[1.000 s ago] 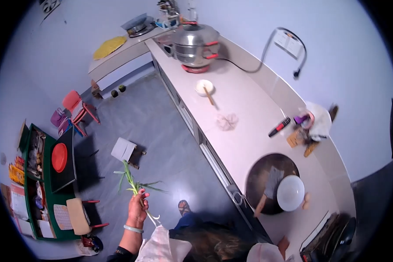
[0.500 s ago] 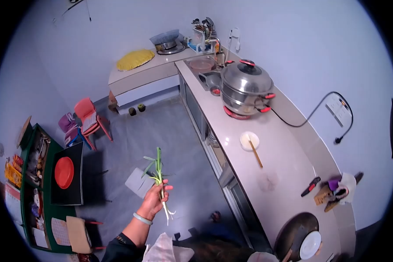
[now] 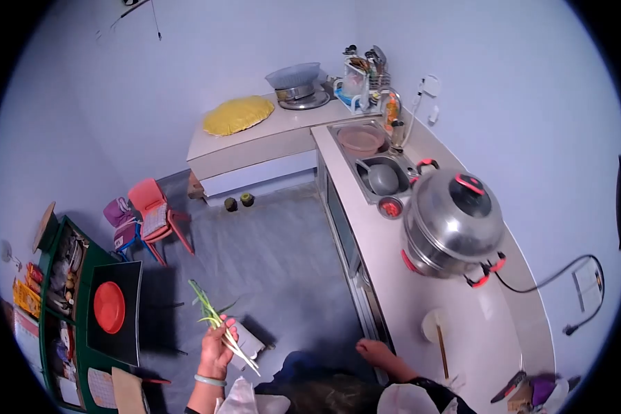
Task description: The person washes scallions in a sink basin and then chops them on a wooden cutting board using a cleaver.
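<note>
My left hand (image 3: 217,348), with a pale bracelet at the wrist, is closed around a small bunch of green onions (image 3: 210,308). Their green leaves point up and away, and the white root ends hang below my fingers, over the floor. At the counter's front edge is my right hand (image 3: 378,354), its fingers curled together and nothing visible in them. On the counter beyond it sits a white bowl (image 3: 431,326) with a wooden stick (image 3: 443,352) across it. Farther along stands a large lidded steamer pot (image 3: 455,221) with red handles.
A sink holds a basin (image 3: 361,139) and a grey ladle-like pan (image 3: 383,179); a small bowl of red pieces (image 3: 390,208) sits beside it. A yellow cushion-like cover (image 3: 239,115) lies on the far counter. Left are a red chair (image 3: 148,196), a green shelf (image 3: 72,238) and a red basin (image 3: 110,307).
My view has moved along the counter toward the pot and sink. The green onions, still in my left hand, now tilt leftward. My right hand has left the white dish near the wok.
</note>
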Motion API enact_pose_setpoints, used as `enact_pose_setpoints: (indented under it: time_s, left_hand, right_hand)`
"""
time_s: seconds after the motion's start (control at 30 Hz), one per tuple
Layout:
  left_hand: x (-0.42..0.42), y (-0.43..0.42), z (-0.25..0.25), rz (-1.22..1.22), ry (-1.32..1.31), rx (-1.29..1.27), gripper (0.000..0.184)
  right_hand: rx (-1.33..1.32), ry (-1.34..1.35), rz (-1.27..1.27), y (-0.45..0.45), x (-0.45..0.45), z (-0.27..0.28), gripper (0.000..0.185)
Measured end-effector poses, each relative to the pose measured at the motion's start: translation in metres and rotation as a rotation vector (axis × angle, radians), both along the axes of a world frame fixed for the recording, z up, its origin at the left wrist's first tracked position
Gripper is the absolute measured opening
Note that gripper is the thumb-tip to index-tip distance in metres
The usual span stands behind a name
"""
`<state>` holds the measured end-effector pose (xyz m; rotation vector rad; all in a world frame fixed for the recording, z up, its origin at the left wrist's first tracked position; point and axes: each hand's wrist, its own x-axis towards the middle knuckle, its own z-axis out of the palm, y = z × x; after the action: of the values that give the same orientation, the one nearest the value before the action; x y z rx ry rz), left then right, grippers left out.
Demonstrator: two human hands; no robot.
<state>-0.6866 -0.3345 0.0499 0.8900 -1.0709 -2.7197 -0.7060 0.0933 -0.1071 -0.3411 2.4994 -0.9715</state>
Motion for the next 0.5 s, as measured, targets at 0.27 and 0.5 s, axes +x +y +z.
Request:
enact_pose_setpoints:
  time_s: [0.27,0.5]
  left_hand:
    - [-0.266,-0.014,0.016,0.038,0.166,0.237,0.031]
    - [-0.488,0.053,0.078,-0.318,0.19,0.135,0.016]
  right_hand:
    - [-0.306,0.27,0.021,-0.153,-0.253,0.06,0.021]
    - [-0.604,0.313,-0.31,-0.209,-0.412,0.13,0.041]
